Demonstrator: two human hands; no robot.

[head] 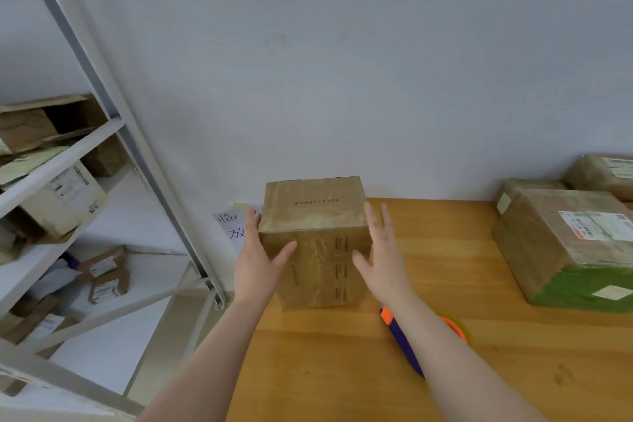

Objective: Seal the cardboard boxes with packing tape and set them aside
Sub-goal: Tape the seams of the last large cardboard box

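Note:
A small brown cardboard box (317,236), wrapped in clear tape, stands upright on the wooden table (462,353) near its left edge. My left hand (260,260) lies flat against the box's left side, fingers straight, thumb on the front face. My right hand (380,257) is at the box's right side with straight, spread fingers; whether it touches the box I cannot tell. A tape dispenser (404,343) with a purple handle and orange parts lies on the table, mostly hidden under my right forearm.
A larger taped box (565,243) with a shipping label and a green lower part sits at the right, with more boxes (603,175) behind it. Metal shelving (85,154) full of parcels stands left of the table. A paper sign (233,226) lies behind the box.

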